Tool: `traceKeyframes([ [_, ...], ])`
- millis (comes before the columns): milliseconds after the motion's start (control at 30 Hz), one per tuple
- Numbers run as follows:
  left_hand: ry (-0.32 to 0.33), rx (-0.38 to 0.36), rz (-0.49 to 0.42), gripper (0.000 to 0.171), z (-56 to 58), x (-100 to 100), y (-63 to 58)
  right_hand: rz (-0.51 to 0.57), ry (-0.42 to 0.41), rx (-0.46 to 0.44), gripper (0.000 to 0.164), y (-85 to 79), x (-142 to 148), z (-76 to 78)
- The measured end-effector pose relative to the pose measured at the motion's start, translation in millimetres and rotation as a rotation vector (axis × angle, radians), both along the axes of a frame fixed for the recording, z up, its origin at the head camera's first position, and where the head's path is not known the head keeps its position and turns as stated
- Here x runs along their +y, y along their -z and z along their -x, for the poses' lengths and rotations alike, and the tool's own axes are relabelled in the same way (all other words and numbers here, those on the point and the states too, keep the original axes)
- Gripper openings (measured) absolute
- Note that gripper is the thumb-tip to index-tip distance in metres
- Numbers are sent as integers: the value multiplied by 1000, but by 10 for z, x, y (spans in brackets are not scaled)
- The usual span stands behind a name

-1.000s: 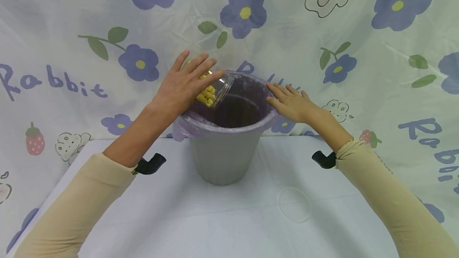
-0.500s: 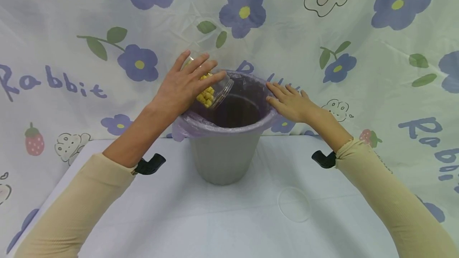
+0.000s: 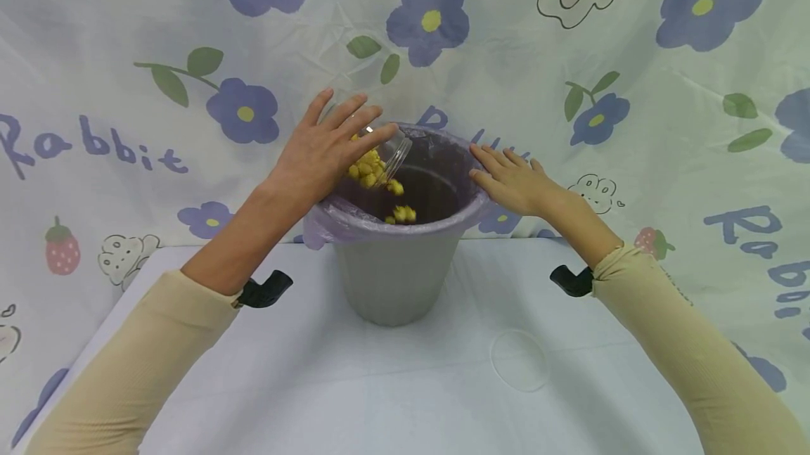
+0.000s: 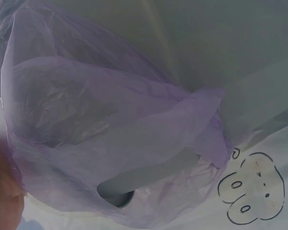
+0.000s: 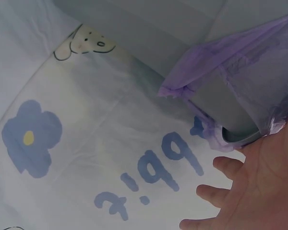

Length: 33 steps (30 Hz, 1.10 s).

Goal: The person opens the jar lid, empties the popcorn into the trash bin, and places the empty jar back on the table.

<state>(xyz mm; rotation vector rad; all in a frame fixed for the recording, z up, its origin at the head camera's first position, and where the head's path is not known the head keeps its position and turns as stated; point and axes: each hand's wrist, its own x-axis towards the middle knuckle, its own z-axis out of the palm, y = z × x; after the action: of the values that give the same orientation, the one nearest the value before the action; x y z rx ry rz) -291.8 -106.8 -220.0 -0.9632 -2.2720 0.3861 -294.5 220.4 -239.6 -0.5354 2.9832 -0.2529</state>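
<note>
Over the left side of a grey trash bin (image 3: pixel 399 279), my left hand (image 3: pixel 325 149) grips a clear jar (image 3: pixel 400 149), tilted mouth-down toward the inside. Lumpy yellow, popcorn-like pieces (image 3: pixel 367 170) lie in the jar, and a few loose pieces (image 3: pixel 403 214) are dropping below its mouth. A thin purple bag (image 3: pixel 455 219) lines the bin and folds over its rim. My right hand (image 3: pixel 514 184) rests on the bagged rim at the right with fingers extended. In the right wrist view, its palm (image 5: pixel 269 187) is beside the bag. My left fingers partly cover the jar.
A thin clear ring (image 3: pixel 520 361) lies on the white tabletop (image 3: pixel 405 399), right of the bin and nearer me. Behind the bin hangs a curtain (image 3: pixel 506 75) printed with flowers and rabbits. Black wrist mounts (image 3: pixel 266 289) jut from both sleeves.
Yellow pieces have slid to the jar's mouth and several now fall into the bin. The jar has turned slightly in my left hand's grip. My right hand stays in place.
</note>
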Motion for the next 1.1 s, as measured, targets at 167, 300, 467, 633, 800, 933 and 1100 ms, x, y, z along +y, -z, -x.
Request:
traceKeyframes([
  [167, 7, 12, 2, 85, -1, 13, -10, -1, 3, -2, 68, 1, 10, -1],
  [300, -10, 21, 40, 91, -11, 24, -19, -6, 2, 1, 69, 10, 15, 12],
  [467, -42, 6, 80, 95, -41, 30, -23, -5, -1, 3, 69, 16, 15, 17],
  [633, -66, -17, 83, 92, -53, 33, -24, -3, -1, -1, 69, 18, 12, 15],
  [800, -67, -6, 76, 96, -45, 30, -19, -2, -2, 0, 69, 14, 10, 9],
  [933, -58, 13, 71, 101, -47, 28, -13, -1, -1, 0, 69, 14, 15, 11],
  [1100, -55, 33, 90, 97, -48, 25, -11, -4, -1, -3, 69, 16, 16, 15],
])
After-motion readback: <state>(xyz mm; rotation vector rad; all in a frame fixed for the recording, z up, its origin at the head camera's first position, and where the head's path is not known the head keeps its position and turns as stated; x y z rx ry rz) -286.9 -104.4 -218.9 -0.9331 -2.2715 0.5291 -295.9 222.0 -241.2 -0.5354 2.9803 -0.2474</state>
